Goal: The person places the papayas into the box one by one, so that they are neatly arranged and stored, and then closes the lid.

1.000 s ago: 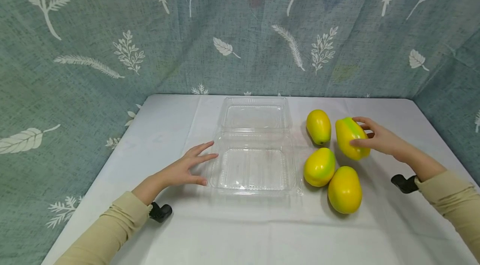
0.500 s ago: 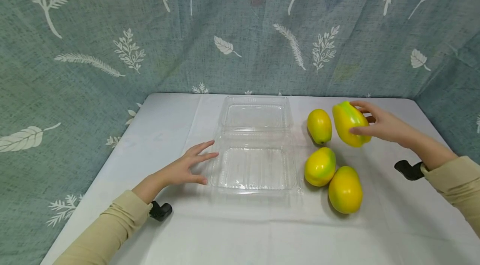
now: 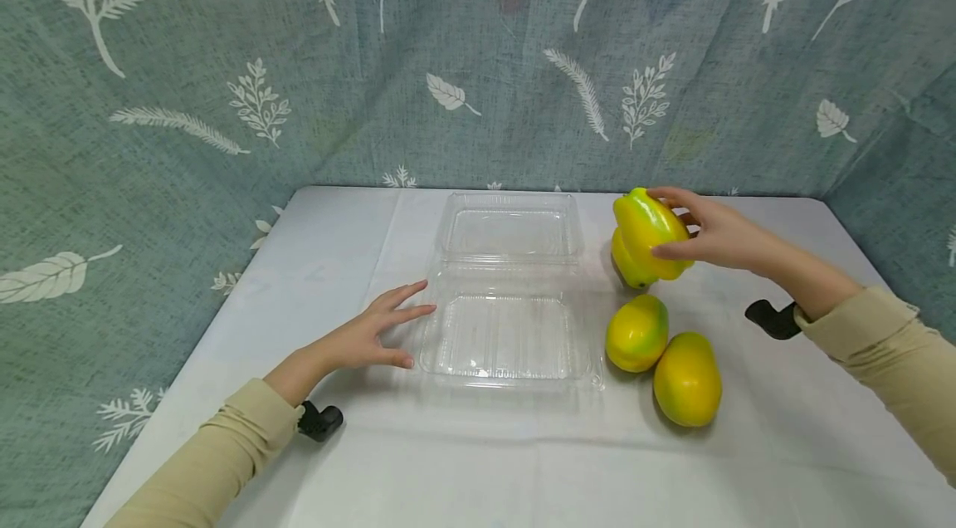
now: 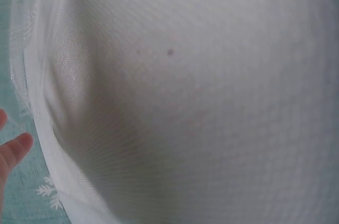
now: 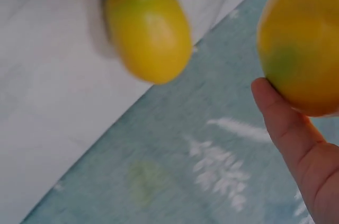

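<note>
My right hand [image 3: 720, 233] holds a glossy yellow papaya [image 3: 646, 233] with green streaks, up over the back right of the table. Thumb and fingers grip it from the right, its green end pointing up. Partly behind it in the head view, a second papaya [image 3: 627, 266] lies on the table; the right wrist view shows this papaya [image 5: 151, 30] whole, with a dark green stem end. My left hand [image 3: 366, 337] has its fingers spread, fingertips right at the left edge of a clear plastic clamshell box [image 3: 504, 333]. The box lies unfolded, with nothing in it.
Two more papayas, a smaller one [image 3: 637, 333] and a larger one [image 3: 687, 378], lie close together right of the box. The hinged lid [image 3: 508, 231] lies flat toward the back. A white cloth [image 3: 493, 470] covers the table; a patterned blue-green curtain [image 3: 478, 146] hangs behind.
My right hand has lifted the papaya off the right side and carried it up, then left, until it overlaps the back papaya in the head view. My left hand stays put.
</note>
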`<move>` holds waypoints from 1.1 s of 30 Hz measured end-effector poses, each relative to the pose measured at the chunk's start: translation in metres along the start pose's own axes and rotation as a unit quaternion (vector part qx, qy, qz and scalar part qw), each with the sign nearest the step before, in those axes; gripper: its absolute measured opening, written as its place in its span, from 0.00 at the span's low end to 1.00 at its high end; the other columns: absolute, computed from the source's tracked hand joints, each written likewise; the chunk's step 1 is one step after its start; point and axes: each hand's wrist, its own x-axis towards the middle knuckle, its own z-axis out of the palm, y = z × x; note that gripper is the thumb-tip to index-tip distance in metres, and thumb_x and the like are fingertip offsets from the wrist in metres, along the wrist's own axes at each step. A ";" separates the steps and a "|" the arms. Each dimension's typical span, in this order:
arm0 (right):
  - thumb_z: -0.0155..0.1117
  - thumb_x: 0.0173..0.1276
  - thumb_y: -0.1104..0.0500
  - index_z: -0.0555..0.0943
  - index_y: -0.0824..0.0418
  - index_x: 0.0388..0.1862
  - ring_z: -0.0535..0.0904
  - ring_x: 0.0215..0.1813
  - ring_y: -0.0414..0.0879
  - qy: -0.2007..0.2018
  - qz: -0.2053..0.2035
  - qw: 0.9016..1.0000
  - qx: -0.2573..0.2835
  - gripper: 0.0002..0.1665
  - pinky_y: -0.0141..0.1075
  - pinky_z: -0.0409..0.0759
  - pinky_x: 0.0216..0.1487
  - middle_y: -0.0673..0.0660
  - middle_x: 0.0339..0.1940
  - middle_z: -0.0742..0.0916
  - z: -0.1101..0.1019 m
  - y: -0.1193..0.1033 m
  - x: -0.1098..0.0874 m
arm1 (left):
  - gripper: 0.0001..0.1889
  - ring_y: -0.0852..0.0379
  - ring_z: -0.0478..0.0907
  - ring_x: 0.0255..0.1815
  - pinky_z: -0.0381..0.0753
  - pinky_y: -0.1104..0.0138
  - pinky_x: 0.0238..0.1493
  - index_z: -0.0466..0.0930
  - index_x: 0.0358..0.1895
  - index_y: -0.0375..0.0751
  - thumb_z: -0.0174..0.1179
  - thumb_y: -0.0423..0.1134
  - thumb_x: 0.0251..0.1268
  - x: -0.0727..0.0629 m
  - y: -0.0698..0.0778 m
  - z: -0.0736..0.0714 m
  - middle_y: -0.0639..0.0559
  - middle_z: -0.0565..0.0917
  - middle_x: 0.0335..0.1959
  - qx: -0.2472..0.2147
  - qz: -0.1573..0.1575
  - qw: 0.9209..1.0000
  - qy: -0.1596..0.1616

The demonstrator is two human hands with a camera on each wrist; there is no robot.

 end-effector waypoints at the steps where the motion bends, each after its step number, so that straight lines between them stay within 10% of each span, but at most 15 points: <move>1: 0.65 0.60 0.49 0.50 0.56 0.72 0.66 0.61 0.63 0.000 -0.009 1.000 -0.001 0.49 0.50 0.77 0.48 0.67 0.68 0.61 0.002 -0.004 0.002 | 0.39 0.38 0.42 0.71 0.50 0.37 0.61 0.64 0.66 0.44 0.69 0.44 0.47 0.000 0.000 0.000 0.44 0.47 0.73 0.000 -0.002 1.000 0.000; 22: 0.67 0.56 0.60 0.56 0.63 0.70 0.67 0.58 0.56 -0.042 -0.167 0.985 -0.030 0.45 0.49 0.72 0.54 0.63 0.65 0.67 0.049 -0.071 0.047 | 0.39 0.33 0.36 0.71 0.47 0.33 0.60 0.61 0.68 0.51 0.67 0.47 0.50 -0.001 0.004 -0.002 0.49 0.44 0.74 -0.003 -0.038 0.999 -0.014; 33: 0.70 0.51 0.61 0.61 0.60 0.68 0.67 0.56 0.52 -0.054 -0.185 0.980 -0.040 0.45 0.45 0.71 0.54 0.58 0.63 0.71 0.084 -0.101 0.068 | 0.39 0.33 0.37 0.71 0.47 0.33 0.59 0.61 0.68 0.51 0.67 0.49 0.50 -0.001 0.001 -0.002 0.50 0.44 0.74 0.009 -0.038 0.999 -0.020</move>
